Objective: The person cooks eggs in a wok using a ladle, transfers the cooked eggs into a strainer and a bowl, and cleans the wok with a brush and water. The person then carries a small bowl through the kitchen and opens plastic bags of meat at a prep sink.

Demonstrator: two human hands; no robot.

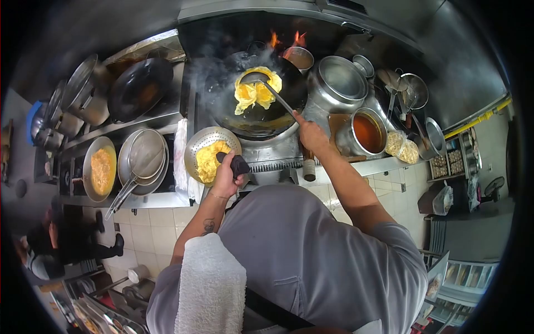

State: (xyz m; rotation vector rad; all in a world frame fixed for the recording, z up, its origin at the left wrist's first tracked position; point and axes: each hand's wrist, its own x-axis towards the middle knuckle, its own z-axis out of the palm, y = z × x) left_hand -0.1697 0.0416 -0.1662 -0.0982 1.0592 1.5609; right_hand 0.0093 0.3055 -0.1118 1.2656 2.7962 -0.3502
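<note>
My right hand (313, 135) is closed around the handle of a wok ladle (282, 100). Its bowl rests on a sheet of cooked egg (257, 92) in a large black wok (283, 119), with smoke rising at the wok's left. My left hand (225, 175) is wrapped round a bunched black cloth (240, 165) beside the right rim of a perforated metal strainer (197, 139). Scrambled egg (209, 161) lies in that strainer. Whether the fingers also grip a strainer handle under the cloth is hidden.
Flames (297, 42) flare behind the wok. A pot of orange-red liquid (368, 133) and a lidded steel pot (342, 80) stand to the right. Leftward are a pan of egg mixture (102, 171), stacked sieves (146, 156) and another wok (140, 92). A person (61, 239) is at the lower left.
</note>
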